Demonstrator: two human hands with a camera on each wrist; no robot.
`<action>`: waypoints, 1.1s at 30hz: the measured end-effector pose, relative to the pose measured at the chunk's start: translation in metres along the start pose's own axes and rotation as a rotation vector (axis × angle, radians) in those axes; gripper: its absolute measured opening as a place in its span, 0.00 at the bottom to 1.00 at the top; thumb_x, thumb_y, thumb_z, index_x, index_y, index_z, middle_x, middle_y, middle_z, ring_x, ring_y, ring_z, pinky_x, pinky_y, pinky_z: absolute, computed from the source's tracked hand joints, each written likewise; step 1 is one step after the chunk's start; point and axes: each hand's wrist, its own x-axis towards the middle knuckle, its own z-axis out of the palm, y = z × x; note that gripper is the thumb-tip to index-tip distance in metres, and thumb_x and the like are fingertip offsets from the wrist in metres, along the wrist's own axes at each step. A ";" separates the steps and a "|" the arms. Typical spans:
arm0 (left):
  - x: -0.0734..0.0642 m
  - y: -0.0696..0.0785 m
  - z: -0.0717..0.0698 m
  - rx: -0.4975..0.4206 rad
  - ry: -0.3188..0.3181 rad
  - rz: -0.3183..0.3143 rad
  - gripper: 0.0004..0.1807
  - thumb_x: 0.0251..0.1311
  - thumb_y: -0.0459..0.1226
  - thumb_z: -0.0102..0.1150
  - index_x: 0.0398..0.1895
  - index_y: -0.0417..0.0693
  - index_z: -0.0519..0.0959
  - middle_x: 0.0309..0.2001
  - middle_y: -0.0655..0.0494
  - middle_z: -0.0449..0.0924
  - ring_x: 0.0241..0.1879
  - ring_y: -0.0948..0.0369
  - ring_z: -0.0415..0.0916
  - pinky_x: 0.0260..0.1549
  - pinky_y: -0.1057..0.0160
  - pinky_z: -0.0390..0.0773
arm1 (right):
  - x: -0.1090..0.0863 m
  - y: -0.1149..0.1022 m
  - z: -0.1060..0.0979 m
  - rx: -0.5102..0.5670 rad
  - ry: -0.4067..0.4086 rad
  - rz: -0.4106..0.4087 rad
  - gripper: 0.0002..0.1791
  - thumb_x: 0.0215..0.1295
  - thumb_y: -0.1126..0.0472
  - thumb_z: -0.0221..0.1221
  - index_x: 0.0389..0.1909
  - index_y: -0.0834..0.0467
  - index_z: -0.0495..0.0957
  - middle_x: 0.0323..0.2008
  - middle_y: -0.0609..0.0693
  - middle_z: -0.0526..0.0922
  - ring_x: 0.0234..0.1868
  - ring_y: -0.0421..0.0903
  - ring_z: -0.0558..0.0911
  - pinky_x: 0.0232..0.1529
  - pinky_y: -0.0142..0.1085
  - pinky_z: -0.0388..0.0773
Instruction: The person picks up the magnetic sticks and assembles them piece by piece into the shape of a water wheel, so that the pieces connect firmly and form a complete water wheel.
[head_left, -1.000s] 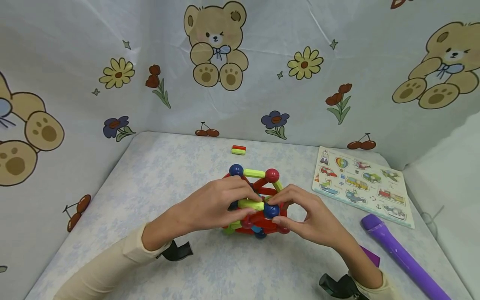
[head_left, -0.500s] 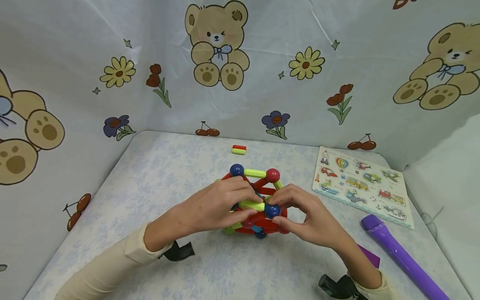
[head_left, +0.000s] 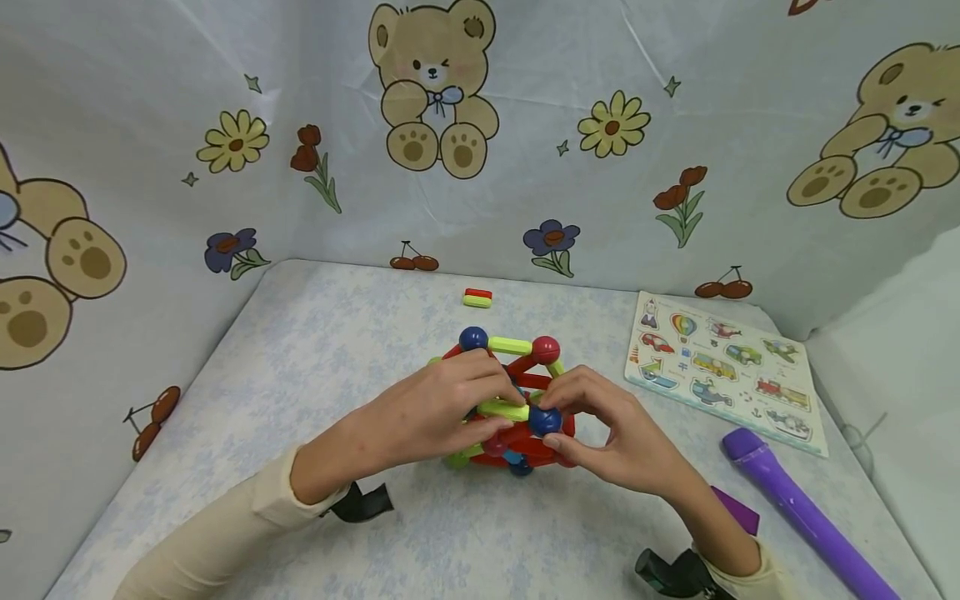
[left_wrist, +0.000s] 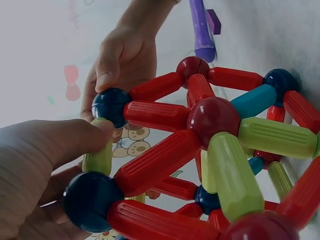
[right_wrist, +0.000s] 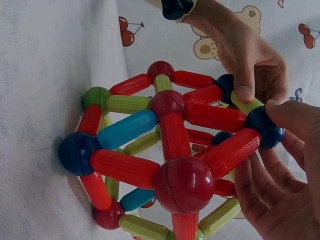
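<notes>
A ball-and-rod building toy [left_wrist: 215, 122] of red, blue and green balls joined by red, lime and teal rods stands on the table as a rounded frame. My left hand [head_left: 427, 410] pinches a lime rod [head_left: 504, 409] on its upper near side, thumb and fingers on opposite faces. One end of that rod meets a dark blue ball [right_wrist: 263, 127], and another blue ball [left_wrist: 93, 201] sits at its other end. My right hand [head_left: 618, 429] pinches the first blue ball between thumb and fingertips. Part of the frame is hidden behind both hands in the head view.
Two loose rods, one red and one lime [head_left: 477, 298], lie side by side behind the frame. A picture board [head_left: 723, 367] of vehicles lies at the back right. Nearer are a purple microphone-shaped stick [head_left: 802, 508] and a flat purple piece [head_left: 737, 510]. A bear-print cloth [head_left: 517, 200] hangs behind.
Both hands keep their hold on the rod and the ball and have hardly moved. The frame stands as before; the head view has shifted only slightly.
</notes>
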 end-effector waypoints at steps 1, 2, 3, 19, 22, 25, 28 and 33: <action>0.000 -0.001 0.001 -0.001 0.001 -0.002 0.10 0.62 0.33 0.78 0.45 0.46 0.88 0.45 0.57 0.85 0.47 0.63 0.80 0.48 0.73 0.82 | 0.000 0.000 0.000 0.002 0.001 0.000 0.24 0.64 0.73 0.73 0.56 0.49 0.80 0.55 0.47 0.82 0.53 0.44 0.83 0.48 0.38 0.88; 0.000 -0.001 0.002 -0.001 -0.001 -0.006 0.10 0.62 0.33 0.78 0.45 0.47 0.88 0.45 0.57 0.84 0.47 0.63 0.79 0.48 0.73 0.82 | 0.000 0.000 0.000 0.004 0.001 0.000 0.24 0.64 0.73 0.73 0.56 0.49 0.80 0.55 0.47 0.82 0.53 0.44 0.83 0.48 0.38 0.88; 0.000 -0.002 0.003 -0.002 -0.003 -0.008 0.10 0.62 0.33 0.78 0.45 0.47 0.88 0.45 0.57 0.84 0.47 0.63 0.79 0.48 0.73 0.82 | 0.000 0.000 0.001 0.006 0.002 0.001 0.24 0.64 0.73 0.73 0.56 0.49 0.80 0.55 0.47 0.82 0.53 0.44 0.82 0.48 0.38 0.88; 0.028 -0.106 -0.039 -0.173 0.150 -0.197 0.10 0.68 0.34 0.73 0.50 0.45 0.89 0.45 0.55 0.89 0.45 0.59 0.85 0.48 0.53 0.88 | -0.002 0.001 -0.001 -0.043 0.011 0.021 0.26 0.65 0.69 0.74 0.59 0.46 0.81 0.56 0.43 0.83 0.50 0.42 0.82 0.48 0.39 0.87; 0.039 -0.157 -0.026 -0.166 0.048 -0.291 0.12 0.70 0.34 0.71 0.54 0.43 0.88 0.48 0.50 0.89 0.48 0.57 0.86 0.50 0.52 0.88 | -0.003 0.002 -0.001 -0.046 0.013 0.023 0.25 0.65 0.69 0.74 0.59 0.46 0.82 0.56 0.43 0.83 0.49 0.42 0.82 0.47 0.39 0.87; 0.045 -0.201 -0.003 -0.138 -0.114 -0.368 0.14 0.72 0.34 0.70 0.57 0.42 0.87 0.53 0.47 0.88 0.53 0.54 0.85 0.54 0.53 0.87 | -0.003 0.002 -0.001 -0.049 0.015 0.023 0.25 0.65 0.69 0.74 0.59 0.46 0.82 0.56 0.43 0.83 0.49 0.42 0.82 0.47 0.38 0.88; 0.049 -0.232 0.018 -0.074 -0.259 -0.425 0.14 0.73 0.35 0.69 0.59 0.44 0.87 0.56 0.48 0.87 0.57 0.52 0.83 0.59 0.52 0.84 | -0.003 0.002 -0.001 -0.047 0.017 0.024 0.25 0.65 0.69 0.75 0.59 0.46 0.82 0.56 0.44 0.83 0.49 0.42 0.82 0.46 0.38 0.88; 0.052 -0.254 0.040 -0.006 -0.343 -0.441 0.15 0.72 0.35 0.69 0.59 0.45 0.88 0.56 0.50 0.87 0.57 0.51 0.81 0.63 0.51 0.81 | -0.002 0.001 -0.002 -0.043 0.011 0.029 0.25 0.64 0.69 0.75 0.59 0.46 0.82 0.56 0.44 0.83 0.49 0.42 0.82 0.46 0.39 0.88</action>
